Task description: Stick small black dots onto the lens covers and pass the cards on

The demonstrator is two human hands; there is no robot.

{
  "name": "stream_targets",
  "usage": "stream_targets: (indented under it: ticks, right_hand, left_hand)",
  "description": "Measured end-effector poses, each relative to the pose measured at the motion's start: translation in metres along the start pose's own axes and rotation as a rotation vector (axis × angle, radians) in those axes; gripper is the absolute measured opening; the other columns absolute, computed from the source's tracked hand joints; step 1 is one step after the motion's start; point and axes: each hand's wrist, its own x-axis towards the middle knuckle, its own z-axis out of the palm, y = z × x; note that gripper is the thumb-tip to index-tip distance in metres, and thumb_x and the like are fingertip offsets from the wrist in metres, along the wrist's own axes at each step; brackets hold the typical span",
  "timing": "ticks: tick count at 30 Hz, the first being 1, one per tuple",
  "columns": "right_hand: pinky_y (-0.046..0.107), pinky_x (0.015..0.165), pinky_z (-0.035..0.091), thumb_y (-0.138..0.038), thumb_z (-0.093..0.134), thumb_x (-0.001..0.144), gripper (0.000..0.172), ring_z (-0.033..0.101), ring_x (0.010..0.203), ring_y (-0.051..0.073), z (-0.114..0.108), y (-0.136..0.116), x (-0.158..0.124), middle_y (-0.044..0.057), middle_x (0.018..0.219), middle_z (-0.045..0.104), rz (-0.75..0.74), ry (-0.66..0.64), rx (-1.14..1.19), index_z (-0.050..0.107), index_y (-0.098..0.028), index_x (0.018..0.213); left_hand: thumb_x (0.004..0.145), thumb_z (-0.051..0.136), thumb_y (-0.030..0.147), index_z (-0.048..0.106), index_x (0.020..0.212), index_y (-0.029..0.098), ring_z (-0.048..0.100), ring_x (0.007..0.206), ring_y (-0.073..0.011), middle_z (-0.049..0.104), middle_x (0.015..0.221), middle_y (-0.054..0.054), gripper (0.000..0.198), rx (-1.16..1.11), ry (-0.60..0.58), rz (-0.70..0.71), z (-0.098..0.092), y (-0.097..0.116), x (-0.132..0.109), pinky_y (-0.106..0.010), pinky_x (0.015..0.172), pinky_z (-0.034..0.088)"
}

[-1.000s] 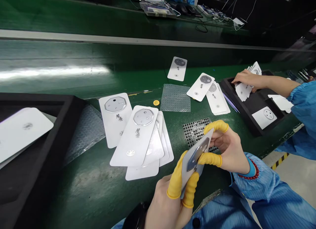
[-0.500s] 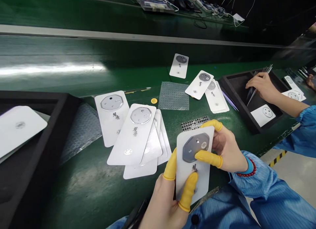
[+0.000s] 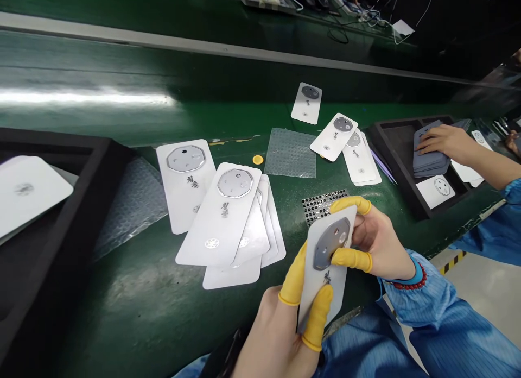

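Observation:
Both my hands hold one white phone back cover [image 3: 323, 280] above the near edge of the green bench. My left hand [image 3: 280, 334], with yellow finger cots, grips its lower end between thumb and forefinger. My right hand [image 3: 372, 245], also in yellow cots, pinches the upper end, its thumb pressed on the grey octagonal camera plate [image 3: 330, 241]. The cover is tilted, its printed face toward me. A sheet of small dark dots [image 3: 321, 204] lies just behind it.
A fanned pile of white covers [image 3: 228, 226] lies left of centre. A black foam tray [image 3: 49, 215] with a cover stands at left. Bubble wrap [image 3: 290, 159], a yellow disc [image 3: 258, 159] and more covers [image 3: 350, 147] lie beyond. A co-worker's hand [image 3: 442, 142] rests on a stack in another black tray [image 3: 393, 150].
The cover in my hands has tilted from facing me flat to a slanted angle and shifted slightly right. The co-worker's hand laid a stack of covers down in the right tray.

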Motion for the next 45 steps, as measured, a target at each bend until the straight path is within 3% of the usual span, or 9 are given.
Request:
stream_targets:
  ticks: [6, 10, 15, 22, 26, 34, 40, 45]
  right_hand:
    - [0.025, 0.062, 0.065, -0.027, 0.085, 0.074, 0.044, 0.073, 0.067, 0.015, 0.002, -0.003, -0.003, 0.000, 0.083, 0.073, -0.072, 0.048, -0.116, 0.058, -0.025, 0.108]
    - [0.027, 0.059, 0.063, -0.025, 0.078, 0.081, 0.042, 0.070, 0.064, 0.015, 0.007, -0.003, -0.011, 0.000, 0.082, 0.071, -0.154, 0.085, -0.181, 0.055, -0.027, 0.116]
    - [0.030, 0.060, 0.063, -0.026, 0.075, 0.083, 0.050, 0.071, 0.067, 0.017, 0.009, -0.006, -0.013, 0.002, 0.085, 0.071, -0.070, 0.049, -0.179, 0.047, -0.028, 0.125]
    - [0.023, 0.067, 0.062, -0.018, 0.074, 0.082, 0.051, 0.071, 0.074, 0.011, 0.004, -0.008, -0.005, -0.001, 0.093, 0.068, 0.073, -0.128, -0.040, 0.046, -0.028, 0.123]
    - [0.025, 0.071, 0.062, -0.016, 0.071, 0.085, 0.050, 0.072, 0.078, 0.012, 0.003, -0.008, -0.005, -0.001, 0.096, 0.069, 0.104, -0.181, 0.050, 0.044, -0.029, 0.125]
    - [0.025, 0.072, 0.063, -0.013, 0.074, 0.081, 0.055, 0.072, 0.080, 0.012, 0.002, -0.005, -0.002, -0.002, 0.097, 0.068, 0.099, -0.165, 0.127, 0.046, -0.031, 0.125]
    - [0.023, 0.072, 0.063, -0.009, 0.072, 0.083, 0.054, 0.073, 0.080, 0.011, 0.003, -0.007, -0.002, -0.001, 0.096, 0.069, 0.084, -0.158, 0.129, 0.046, -0.028, 0.126]
    - [0.019, 0.075, 0.060, -0.002, 0.068, 0.083, 0.053, 0.071, 0.080, 0.008, 0.006, -0.007, -0.004, -0.002, 0.097, 0.067, 0.076, -0.136, 0.126, 0.046, -0.026, 0.125]
  left_hand:
    - [0.090, 0.061, 0.026, 0.046, 0.147, 0.032, 0.077, 0.087, -0.0252, 0.075, 0.117, -0.007, 0.059, 0.070, 0.015, 0.025, -0.002, -0.001, 0.001, -0.031, 0.069, 0.066]
    - [0.091, 0.061, 0.024, 0.049, 0.143, 0.039, 0.078, 0.084, -0.0240, 0.078, 0.110, -0.002, 0.055, 0.042, 0.040, -0.011, 0.001, -0.004, -0.003, -0.031, 0.064, 0.067]
    - [0.088, 0.065, 0.033, 0.042, 0.149, 0.035, 0.076, 0.097, -0.0276, 0.075, 0.118, -0.005, 0.065, -0.001, 0.043, -0.051, 0.000, -0.002, -0.008, -0.033, 0.071, 0.068]
    - [0.091, 0.060, 0.026, 0.045, 0.147, 0.033, 0.075, 0.098, -0.0261, 0.077, 0.113, -0.004, 0.059, -0.080, 0.025, -0.075, -0.003, 0.000, -0.007, -0.032, 0.075, 0.067]
    - [0.091, 0.061, 0.026, 0.046, 0.146, 0.037, 0.073, 0.105, -0.0267, 0.073, 0.123, -0.002, 0.058, -0.090, 0.039, -0.086, -0.003, -0.002, -0.007, -0.034, 0.081, 0.066]
    - [0.092, 0.056, 0.016, 0.037, 0.152, 0.032, 0.077, 0.089, -0.0214, 0.074, 0.120, -0.003, 0.065, -0.174, -0.016, -0.040, -0.007, 0.007, 0.001, -0.027, 0.079, 0.064]
    - [0.088, 0.063, 0.020, 0.046, 0.148, 0.032, 0.073, 0.104, -0.0274, 0.075, 0.118, -0.005, 0.063, -0.176, 0.005, -0.111, -0.007, -0.001, -0.006, -0.031, 0.080, 0.065]
    - [0.086, 0.066, 0.024, 0.045, 0.148, 0.032, 0.068, 0.114, -0.0302, 0.071, 0.128, -0.005, 0.065, -0.248, -0.021, -0.242, -0.006, -0.001, -0.009, -0.036, 0.089, 0.061]
